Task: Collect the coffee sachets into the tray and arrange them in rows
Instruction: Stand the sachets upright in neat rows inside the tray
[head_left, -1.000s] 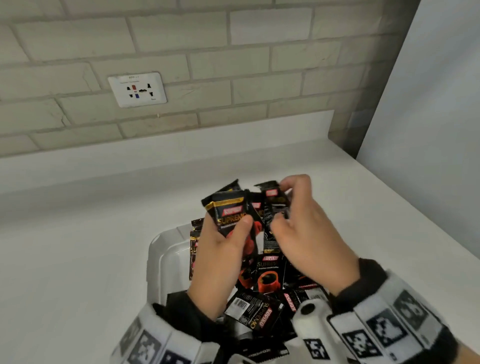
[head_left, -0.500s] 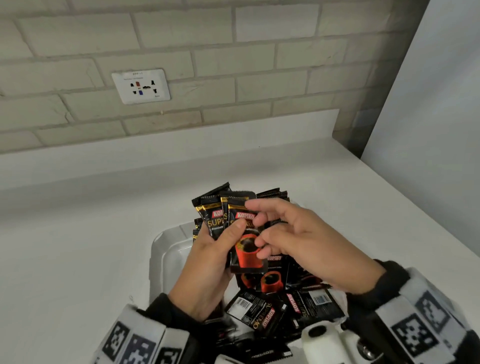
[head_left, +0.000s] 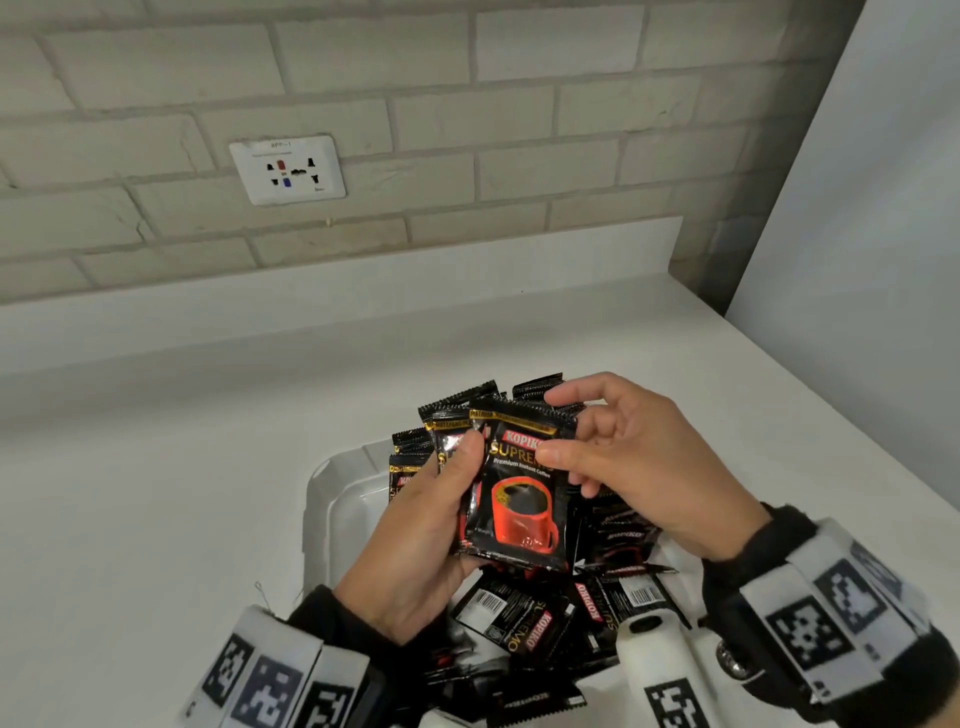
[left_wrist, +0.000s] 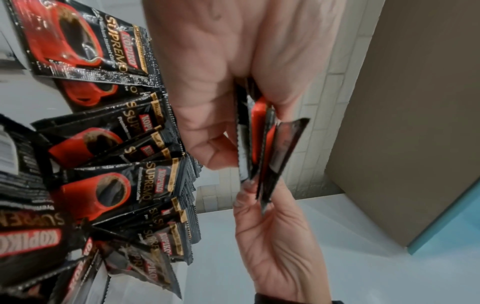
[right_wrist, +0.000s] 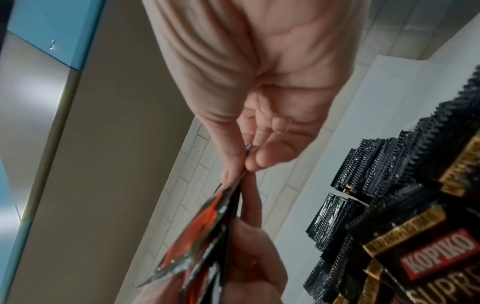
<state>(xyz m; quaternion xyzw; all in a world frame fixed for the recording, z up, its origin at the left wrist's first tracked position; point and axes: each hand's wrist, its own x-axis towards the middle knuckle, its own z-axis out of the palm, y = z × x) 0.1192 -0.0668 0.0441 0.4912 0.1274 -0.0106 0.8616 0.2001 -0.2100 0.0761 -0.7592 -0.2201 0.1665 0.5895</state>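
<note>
A white tray (head_left: 322, 499) on the counter holds many black Kopiko coffee sachets (head_left: 524, 618), some standing in rows (left_wrist: 135, 185), some loose. My left hand (head_left: 415, 535) grips a small fanned stack of sachets (head_left: 519, 499) above the tray, thumb on their front. My right hand (head_left: 639, 467) pinches the front sachet's upper right edge between thumb and fingers; the right wrist view shows that pinch (right_wrist: 241, 170). In the left wrist view the held stack (left_wrist: 262, 148) is seen edge-on.
White countertop (head_left: 156, 519) lies left of and behind the tray. A brick wall with a power socket (head_left: 288, 169) stands at the back. A pale panel (head_left: 857, 260) closes the right side. Wrist-worn camera gear (head_left: 660, 670) fills the bottom edge.
The right hand has laid a sachet on the front of the left hand's stack and shifted its pinch to the sachet's right edge. Both hands have come slightly lower and nearer.
</note>
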